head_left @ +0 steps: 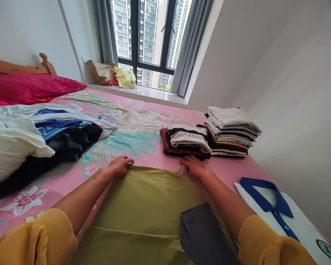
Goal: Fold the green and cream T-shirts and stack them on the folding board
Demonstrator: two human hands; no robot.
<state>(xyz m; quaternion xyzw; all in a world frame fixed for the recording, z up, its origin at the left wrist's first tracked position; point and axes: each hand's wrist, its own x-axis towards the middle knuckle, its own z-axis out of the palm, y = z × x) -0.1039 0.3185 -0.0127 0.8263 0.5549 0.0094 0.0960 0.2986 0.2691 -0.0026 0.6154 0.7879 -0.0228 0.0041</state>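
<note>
An olive-green garment (pixel 146 198) lies spread out before me, a crease running across it and a dark grey section (pixel 202 232) on its right side. My left hand (pixel 120 165) rests at its far left corner, fingers stretched out toward the right. At the far right corner is my right hand (pixel 193 166), its fingers spread over the fabric edge and partly touching the bed. The cloth under my right forearm is slightly blurred. Just beyond my right hand sits a small folded stack (pixel 186 141) of black, white and red plaid clothes.
A tall stack of folded clothes (pixel 231 132) stands at right. Nearer lies a white polo shirt (pixel 276 213) with a blue collar. Loose clothes (pixel 57 132) are heaped at left on the pink floral bedsheet (pixel 132 143). Paper and yellow bags (pixel 125 77) sit on the windowsill.
</note>
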